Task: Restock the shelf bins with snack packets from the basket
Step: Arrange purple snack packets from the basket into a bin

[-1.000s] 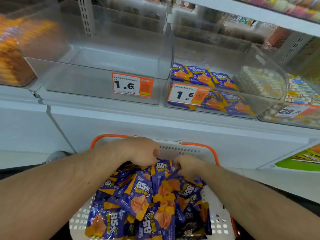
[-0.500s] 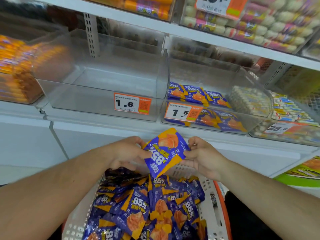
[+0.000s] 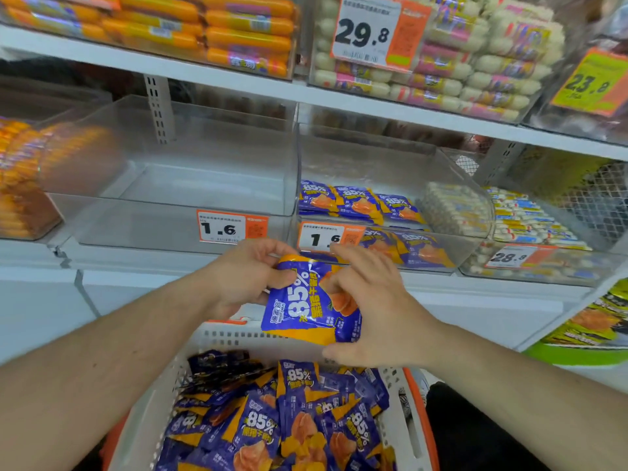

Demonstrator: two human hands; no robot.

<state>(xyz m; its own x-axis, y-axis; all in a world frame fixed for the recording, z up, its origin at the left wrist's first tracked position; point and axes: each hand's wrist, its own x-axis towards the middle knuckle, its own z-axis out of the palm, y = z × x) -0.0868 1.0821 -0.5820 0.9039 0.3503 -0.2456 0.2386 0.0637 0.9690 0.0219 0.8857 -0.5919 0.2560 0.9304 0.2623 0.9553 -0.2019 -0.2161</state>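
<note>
I see left hand (image 3: 243, 277) grip pinching snack packet (image 3: 307, 302) top-left corner | right hand (image 3: 372, 300) grip curled on its right edge | both mid-frame above basket (image 3: 396, 433), forearms angled inward

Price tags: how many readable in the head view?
5. 29.8 tag and 23.8 tag on the upper bins; below, 1.6 tag on the empty bin, 1.6 tag partly behind fingers, 28.8 tag far right.
</note>
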